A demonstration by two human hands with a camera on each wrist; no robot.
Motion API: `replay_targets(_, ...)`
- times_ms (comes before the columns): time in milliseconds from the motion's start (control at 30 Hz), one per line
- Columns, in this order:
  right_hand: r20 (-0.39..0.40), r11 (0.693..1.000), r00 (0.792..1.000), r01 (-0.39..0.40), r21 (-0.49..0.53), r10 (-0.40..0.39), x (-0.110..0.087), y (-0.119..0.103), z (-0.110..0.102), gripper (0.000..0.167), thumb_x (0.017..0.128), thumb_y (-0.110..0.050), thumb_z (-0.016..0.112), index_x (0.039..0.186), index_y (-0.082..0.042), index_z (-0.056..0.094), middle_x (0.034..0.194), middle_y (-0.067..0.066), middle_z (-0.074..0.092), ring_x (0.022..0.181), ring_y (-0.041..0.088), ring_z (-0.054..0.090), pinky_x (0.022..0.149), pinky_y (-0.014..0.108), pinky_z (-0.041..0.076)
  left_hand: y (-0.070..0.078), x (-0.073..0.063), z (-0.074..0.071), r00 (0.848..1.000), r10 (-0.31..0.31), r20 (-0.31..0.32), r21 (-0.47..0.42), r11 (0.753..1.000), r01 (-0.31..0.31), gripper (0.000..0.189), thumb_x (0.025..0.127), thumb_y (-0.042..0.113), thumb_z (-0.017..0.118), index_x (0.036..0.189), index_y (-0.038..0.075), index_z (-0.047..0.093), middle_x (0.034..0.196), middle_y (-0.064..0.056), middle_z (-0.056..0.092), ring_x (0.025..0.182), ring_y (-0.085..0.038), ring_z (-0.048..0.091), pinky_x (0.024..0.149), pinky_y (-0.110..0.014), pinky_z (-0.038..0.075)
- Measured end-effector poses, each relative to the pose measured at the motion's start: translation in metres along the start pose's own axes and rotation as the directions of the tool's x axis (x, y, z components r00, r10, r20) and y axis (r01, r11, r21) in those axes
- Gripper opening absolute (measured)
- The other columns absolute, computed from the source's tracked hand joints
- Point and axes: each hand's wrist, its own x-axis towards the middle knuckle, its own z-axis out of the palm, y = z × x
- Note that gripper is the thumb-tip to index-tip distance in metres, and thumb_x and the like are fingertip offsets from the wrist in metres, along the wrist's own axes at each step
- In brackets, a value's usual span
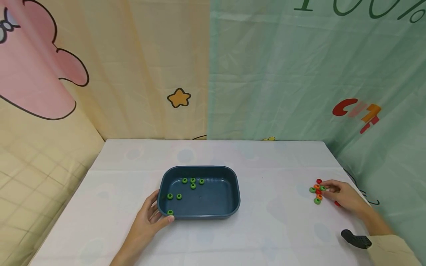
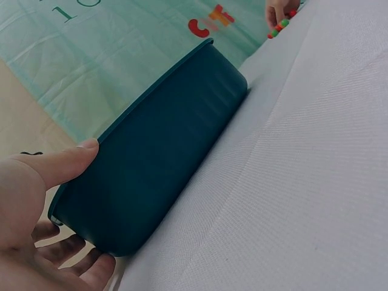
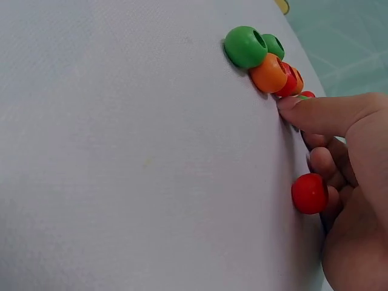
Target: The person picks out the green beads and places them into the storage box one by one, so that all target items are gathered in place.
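A dark blue rectangular tray point(image 1: 216, 216) sits on the table with several green beads point(image 1: 193, 186) scattered over its left half. My left hand point(image 1: 146, 216) holds the tray's near left corner, thumb point(image 2: 76, 160) on the rim and fingers along the outer wall. At the table's right, a cluster of green, orange and red beads lies beneath my right hand point(image 1: 346, 195). Its thumb and index finger pinch a green bead point(image 1: 323, 188) at the cluster's edge; the thumb mostly hides it in the right wrist view. A red bead point(image 3: 310, 193) lies by the curled lower fingers.
A white cloth covers the table point(image 1: 266, 229). Printed curtains point(image 1: 266, 74) hang behind and at both sides. A black curved piece point(image 1: 356, 239) sticks out from the right sleeve point(image 1: 392, 249), above the tabletop.
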Motion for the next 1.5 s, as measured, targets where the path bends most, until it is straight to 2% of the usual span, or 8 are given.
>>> replay_targets(200,-0.007,1.0,1.0,-0.019,-0.012,0.019,0.0,0.002,0.003,0.039,0.1,-0.014,0.071,0.129,0.009,0.062,0.097,0.009,0.056,0.084,0.019,0.048,0.061,0.024,0.046,0.0,0.0,-0.001,1.0,-0.002,-0.001,0.007,1.0,0.002,0.097,0.088,0.011,0.085,0.163,0.013,0.023,0.168,-0.013,0.021,0.149,-0.038,0.031,0.103,-0.014,0.044)
replay_targets(433,-0.022,1.0,1.0,-0.011,-0.002,0.011,0.0,0.002,0.002,0.04,0.099,-0.018,0.073,0.128,0.008,0.063,0.097,0.009,0.059,0.083,0.018,0.05,0.061,0.025,0.048,0.0,-0.001,0.0,1.0,-0.012,-0.009,0.015,1.0,0.012,0.098,0.088,0.012,0.085,0.163,0.013,0.022,0.168,-0.013,0.021,0.149,-0.038,0.031,0.107,-0.021,0.044)
replay_targets(633,-0.009,1.0,1.0,-0.001,-0.017,0.001,0.001,-0.005,-0.005,0.046,0.098,-0.032,0.075,0.126,0.004,0.066,0.115,0.017,0.068,0.091,0.01,0.058,0.069,0.022,0.052,-0.001,-0.001,-0.001,1.0,0.012,-0.007,0.009,1.0,-0.011,0.097,0.088,0.01,0.085,0.163,0.013,0.024,0.167,-0.013,0.022,0.149,-0.038,0.032,0.105,-0.019,0.044)
replay_targets(767,0.02,1.0,1.0,0.016,0.005,-0.016,0.006,-0.017,-0.008,0.043,0.098,-0.03,0.075,0.126,0.002,0.067,0.119,0.019,0.068,0.097,0.013,0.062,0.072,0.023,0.054,-0.001,-0.001,-0.001,0.999,0.031,-0.014,0.012,0.999,-0.031,0.094,0.088,0.008,0.084,0.162,0.013,0.026,0.166,-0.013,0.024,0.148,-0.038,0.034,0.103,-0.016,0.045)
replay_targets(1000,0.043,0.999,0.998,0.053,-0.002,-0.053,0.016,-0.044,-0.008,0.042,0.098,-0.031,0.075,0.125,0.001,0.067,0.123,0.018,0.066,0.111,0.038,0.061,0.077,0.03,0.056,-0.001,-0.001,0.0,1.0,0.03,-0.004,0.009,1.0,-0.03,0.093,0.089,0.009,0.083,0.162,0.012,0.025,0.167,-0.014,0.024,0.148,-0.039,0.033,0.103,-0.016,0.045)
replay_targets(1133,0.06,0.997,0.995,0.083,-0.002,-0.082,0.019,-0.057,-0.006,0.038,0.099,-0.026,0.074,0.125,0.001,0.066,0.123,0.018,0.066,0.111,0.038,0.061,0.08,0.03,0.057,-0.002,-0.001,0.002,0.999,0.04,-0.001,0.005,0.999,-0.04,0.092,0.089,0.007,0.083,0.161,0.012,0.026,0.166,-0.014,0.026,0.147,-0.039,0.035,0.102,-0.016,0.046)
replay_targets(1367,0.08,0.991,0.988,0.129,0.024,-0.13,0.033,-0.081,0.004,0.037,0.1,-0.023,0.073,0.127,0.001,0.066,0.123,0.019,0.066,0.113,0.04,0.061,0.077,0.022,0.058,-0.001,-0.002,0.002,0.998,0.062,0.0,0.006,0.998,-0.062,0.092,0.089,0.004,0.082,0.161,0.009,0.025,0.166,-0.015,0.024,0.147,-0.039,0.035,0.102,-0.016,0.046)
replay_targets(1500,0.092,0.99,0.986,0.136,0.025,-0.138,0.04,-0.094,0.009,0.035,0.099,-0.021,0.074,0.126,0.0,0.067,0.123,0.016,0.067,0.114,0.039,0.062,0.082,0.028,0.06,-0.001,-0.001,0.001,0.998,0.067,0.003,0.015,0.998,-0.067,0.093,0.089,0.006,0.082,0.162,0.007,0.024,0.166,-0.017,0.023,0.147,-0.041,0.033,0.102,-0.015,0.045)
